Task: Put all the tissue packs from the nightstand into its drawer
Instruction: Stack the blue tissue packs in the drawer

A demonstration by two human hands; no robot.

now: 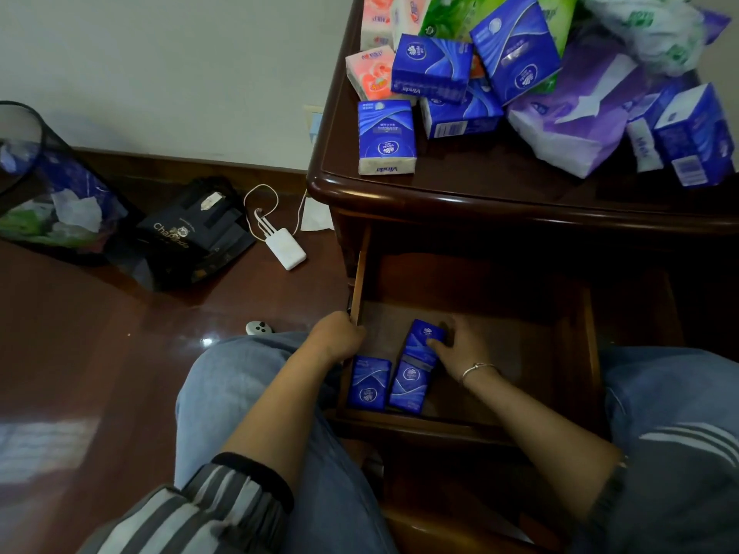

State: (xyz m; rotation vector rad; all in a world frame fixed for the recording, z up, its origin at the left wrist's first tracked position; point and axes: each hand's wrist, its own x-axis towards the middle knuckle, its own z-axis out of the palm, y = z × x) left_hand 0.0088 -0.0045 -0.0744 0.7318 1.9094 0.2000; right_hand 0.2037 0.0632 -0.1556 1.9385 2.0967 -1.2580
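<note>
The nightstand's drawer point(576, 353) is pulled open below the dark wooden top point(460, 185). Two blue tissue packs lie in its front left corner: one point(368, 383) flat against the left wall, the other point(414, 377) tilted beside it. My right hand point(460, 345) grips the far end of the tilted pack. My left hand point(340, 337) holds the drawer's left side wall. On the nightstand top sits a heap of several packs: blue point(386, 135), pink point(370, 72), green point(452, 10) and a large purple one point(576, 113).
On the dark floor to the left lie a mesh waste bin point(24, 169) on its side, a black paper bag point(192, 233), a white power bank point(286, 247) with its cable, and a small white device point(258, 327). My knees in jeans flank the drawer.
</note>
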